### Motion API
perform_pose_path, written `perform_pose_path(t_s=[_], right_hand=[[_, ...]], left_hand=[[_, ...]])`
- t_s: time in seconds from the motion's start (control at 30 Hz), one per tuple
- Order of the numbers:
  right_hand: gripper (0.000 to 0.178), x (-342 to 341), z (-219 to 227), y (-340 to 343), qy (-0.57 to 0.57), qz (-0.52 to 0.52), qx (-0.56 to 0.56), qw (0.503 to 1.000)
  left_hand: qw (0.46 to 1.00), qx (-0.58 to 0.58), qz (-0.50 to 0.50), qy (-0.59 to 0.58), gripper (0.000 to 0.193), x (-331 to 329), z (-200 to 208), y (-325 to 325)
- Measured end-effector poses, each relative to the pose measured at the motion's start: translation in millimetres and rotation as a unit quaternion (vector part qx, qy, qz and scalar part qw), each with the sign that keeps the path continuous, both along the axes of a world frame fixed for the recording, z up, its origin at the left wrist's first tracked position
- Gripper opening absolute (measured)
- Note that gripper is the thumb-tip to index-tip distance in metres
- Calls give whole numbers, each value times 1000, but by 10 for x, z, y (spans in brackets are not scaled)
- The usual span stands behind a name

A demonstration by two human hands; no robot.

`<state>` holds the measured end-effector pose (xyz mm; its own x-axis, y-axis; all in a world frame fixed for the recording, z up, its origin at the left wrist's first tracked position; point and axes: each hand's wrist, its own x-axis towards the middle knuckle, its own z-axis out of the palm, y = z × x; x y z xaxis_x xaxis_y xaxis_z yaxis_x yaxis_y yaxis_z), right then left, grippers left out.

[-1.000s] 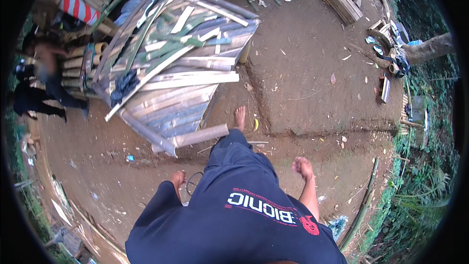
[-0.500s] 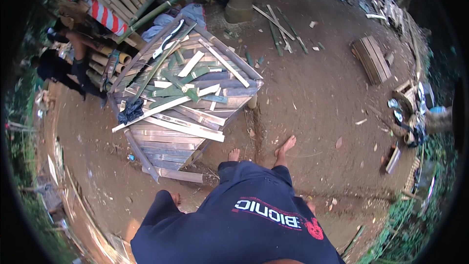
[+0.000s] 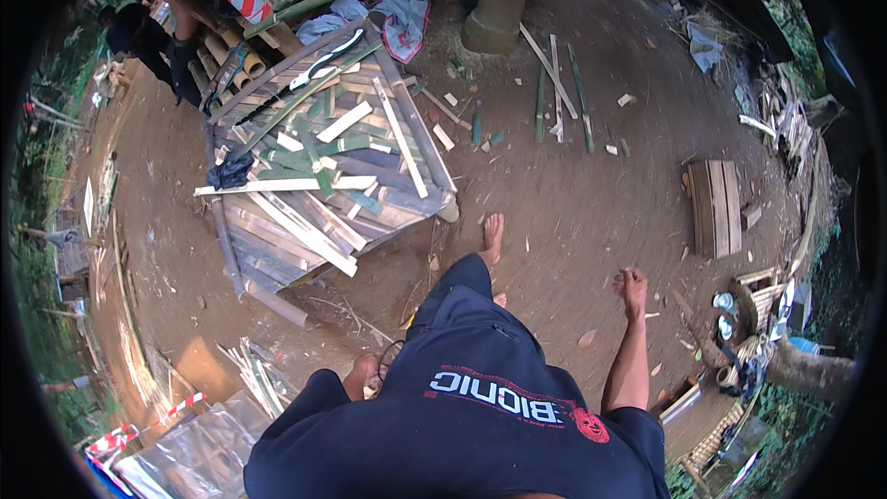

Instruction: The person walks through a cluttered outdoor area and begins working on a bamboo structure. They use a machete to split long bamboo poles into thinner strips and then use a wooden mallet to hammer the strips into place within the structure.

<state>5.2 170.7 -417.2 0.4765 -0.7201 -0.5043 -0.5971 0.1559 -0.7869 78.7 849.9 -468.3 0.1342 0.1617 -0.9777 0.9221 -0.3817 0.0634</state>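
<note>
My right hand (image 3: 632,288) hangs over bare earth at my right side, its fingers loosely curled but apart, holding nothing. Close against my dark sleeve, my left hand (image 3: 362,375) is partly visible; its fingers cannot be made out. A thin dark loop (image 3: 392,351) shows beside it, and whether the hand holds it is unclear. Ahead to the left stands a low bamboo-slat table (image 3: 263,263). On it lie pale split bamboo strips (image 3: 305,233), green bamboo pieces (image 3: 286,159), a long blade with a white-and-black handle (image 3: 323,59) and a crumpled black plastic bag (image 3: 230,172).
A post (image 3: 494,18) rises beyond the table, with bamboo sticks (image 3: 554,83) on the ground nearby. To the right sits a wooden slatted box (image 3: 713,208). Another person (image 3: 152,46) bends by bamboo poles at the far left. Clear plastic sheeting (image 3: 208,448) lies at the lower left.
My view has shifted, and the table now sits farther left. My right forearm and hand have come out from my side. One foot has stepped forward. The plastic sheeting has come into view.
</note>
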Motion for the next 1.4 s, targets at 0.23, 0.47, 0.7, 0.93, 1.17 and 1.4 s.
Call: perform_pose_path(t_s=[0.23,0.47,0.7,0.93,1.17,1.4], right_hand=[[38,-52,-804,-96,93,14,188,978],[46,397,-708,-621,144,85,219,961],[48,2171,-698,-1928,109,90,179,974],[42,4366,-911,-2941,86,257,168,948],[37,6434,-750,-3473,-10,371,125,920],[38,7919,-240,-3120,45,436,118,891]], left_hand=[[993,-18,-73,-92,35,575,-860,-999],[976,-38,137,-167,28,2102,-395,-2216],[967,1,197,-164,30,2747,-197,-2825],[875,-109,434,-183,16,2884,-188,-3775],[822,-154,493,-239,28,2958,-260,-4541],[833,66,456,-307,35,4995,604,-4762]])
